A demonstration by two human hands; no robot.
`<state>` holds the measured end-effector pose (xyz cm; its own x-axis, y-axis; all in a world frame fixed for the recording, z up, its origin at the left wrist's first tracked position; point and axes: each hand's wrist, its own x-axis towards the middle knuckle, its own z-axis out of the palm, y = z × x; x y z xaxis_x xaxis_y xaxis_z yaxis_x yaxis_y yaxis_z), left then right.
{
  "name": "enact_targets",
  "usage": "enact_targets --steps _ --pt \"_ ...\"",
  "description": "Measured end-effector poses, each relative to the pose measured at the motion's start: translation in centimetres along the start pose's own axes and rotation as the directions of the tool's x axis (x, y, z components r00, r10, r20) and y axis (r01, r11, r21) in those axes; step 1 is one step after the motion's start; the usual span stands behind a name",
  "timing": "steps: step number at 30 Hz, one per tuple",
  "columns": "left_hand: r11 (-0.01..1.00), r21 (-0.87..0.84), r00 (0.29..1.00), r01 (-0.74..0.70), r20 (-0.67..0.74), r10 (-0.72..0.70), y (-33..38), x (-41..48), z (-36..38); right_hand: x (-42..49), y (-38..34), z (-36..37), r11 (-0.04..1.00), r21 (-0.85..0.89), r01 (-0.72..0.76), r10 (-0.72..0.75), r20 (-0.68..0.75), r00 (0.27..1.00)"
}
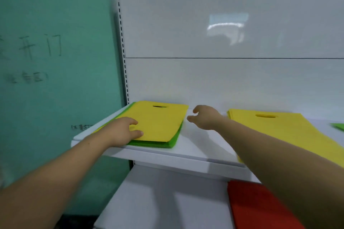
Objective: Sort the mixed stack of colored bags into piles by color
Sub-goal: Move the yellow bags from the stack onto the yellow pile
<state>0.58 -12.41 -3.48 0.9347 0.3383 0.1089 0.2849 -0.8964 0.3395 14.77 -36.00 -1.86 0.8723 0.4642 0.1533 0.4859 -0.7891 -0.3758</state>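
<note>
Fingers [132,122] of the left hand [122,130] lie fairly flat on the near left part of the top yellow bag [162,121], with the thumb resting on the same sheet beside them. They press down on it and do not curl round anything. Under those fingers sits the mixed stack [160,144], with green layers showing along its near edge and a thin green strip at its far left side. The bag's handle slot lies beyond the fingertips, toward the back panel [223,24].

The right hand [205,117] hovers just past the stack's right edge, above the bare white shelf [195,152]. Its fingers are loosely bent and spread from the thumb, pointing toward the stack. They hold nothing and are not touching the bag. Whether the fingertips reach the shelf surface cannot be told.

Behind the right wrist, away from those fingertips, a yellow pile [275,132] lies flat on the same shelf, its handle slot at the far end; the forearm crosses its near corner. Farther out on that side, at the frame edge, the corner of a green bag [337,126] shows. Below the right forearm a red bag [260,208] rests on the lower shelf [167,201]. Beyond the left hand's outer side stands a teal wall [55,24] with faint handwriting.
</note>
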Motion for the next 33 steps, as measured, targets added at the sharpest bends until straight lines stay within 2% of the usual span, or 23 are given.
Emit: enact_targets --steps 4,8,12,16,22,25,28,32,33 --pt "0.997 -0.061 0.997 0.054 -0.061 -0.057 -5.9 0.7 -0.9 2.2 -3.9 5.0 0.988 0.111 -0.109 0.111 -0.003 0.994" --pt "0.991 -0.132 0.993 0.008 -0.12 -0.024 -9.2 2.1 -0.9 3.7 -5.3 7.8 0.94 0.224 -0.258 0.284 -0.088 0.955" --pt "0.971 -0.234 0.993 -0.045 -0.113 0.019 -10.4 3.3 0.3 3.7 -5.3 8.1 0.901 0.333 -0.278 0.343 -0.154 0.926" --pt "0.992 -0.095 0.983 -0.079 -0.174 0.061 -10.8 3.8 1.6 3.2 -5.0 8.2 0.869 0.443 -0.22 0.346 -0.226 0.91" --pt "0.99 -0.119 0.988 -0.075 -0.14 0.058 -11.3 4.3 1.9 2.4 -5.5 8.6 0.923 0.374 -0.086 0.24 -0.389 0.89" --pt "0.983 -0.163 0.991 -0.089 -0.115 0.071 -11.3 4.3 1.6 2.3 -5.8 8.5 0.917 0.4 -0.003 0.197 -0.445 0.874" --pt "0.965 -0.253 0.998 -0.063 -0.029 0.057 -11.3 4.3 0.7 2.0 -6.2 7.5 0.867 0.49 0.088 0.184 -0.48 0.858" --pt "0.987 -0.16 0.999 -0.032 0.017 0.035 -10.5 4.6 -0.9 1.4 -6.6 5.6 0.74 0.637 0.215 0.225 -0.536 0.814" --pt "0.971 -0.236 0.999 -0.041 0.025 0.048 -10.1 4.8 -1.3 1.2 -6.7 5.0 0.718 0.652 0.243 0.23 -0.552 0.802"
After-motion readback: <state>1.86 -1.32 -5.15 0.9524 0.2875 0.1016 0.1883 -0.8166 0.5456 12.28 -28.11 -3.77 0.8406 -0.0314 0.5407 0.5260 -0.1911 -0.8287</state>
